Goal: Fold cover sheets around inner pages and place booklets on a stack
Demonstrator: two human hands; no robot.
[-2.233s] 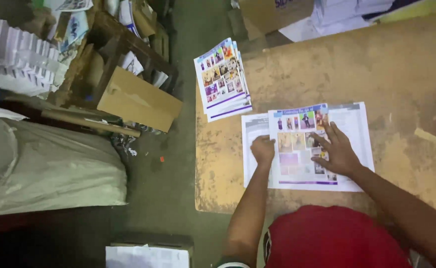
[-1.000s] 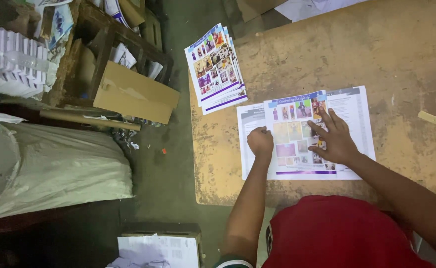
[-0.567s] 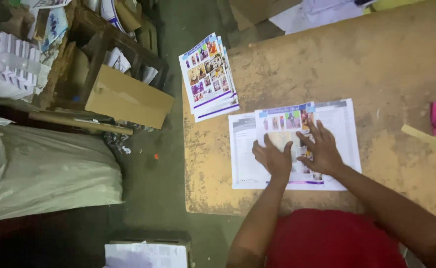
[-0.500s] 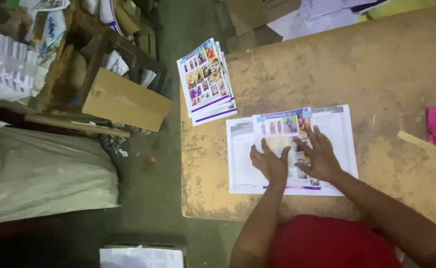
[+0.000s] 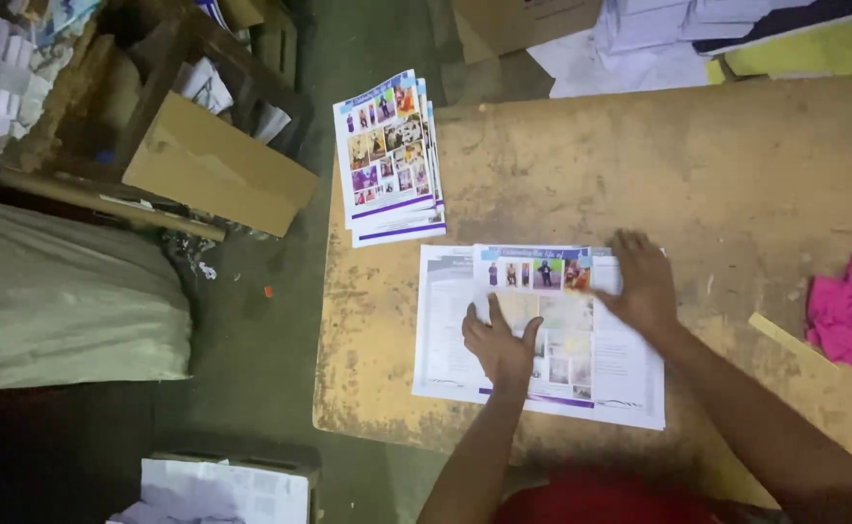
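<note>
A printed sheet with colour pictures lies flat on larger white sheets near the front edge of a worn tan table. My left hand presses flat on the picture sheet, fingers spread. Over the sheet's right edge my right hand rests palm down, blurred by motion. Neither hand grips anything. A stack of similar picture sheets sits at the table's far left corner, hanging slightly over the edge.
A pink cloth and a thin pale stick lie at the table's right. A cardboard box and wooden crate stand left of the table beside a grey sack. Papers lie beyond the far edge, and a box with white paper sits below.
My right hand has slid rightward from the middle of the picture sheet to its right edge. My left hand moved onto the sheet's middle. The camera view shifted.
</note>
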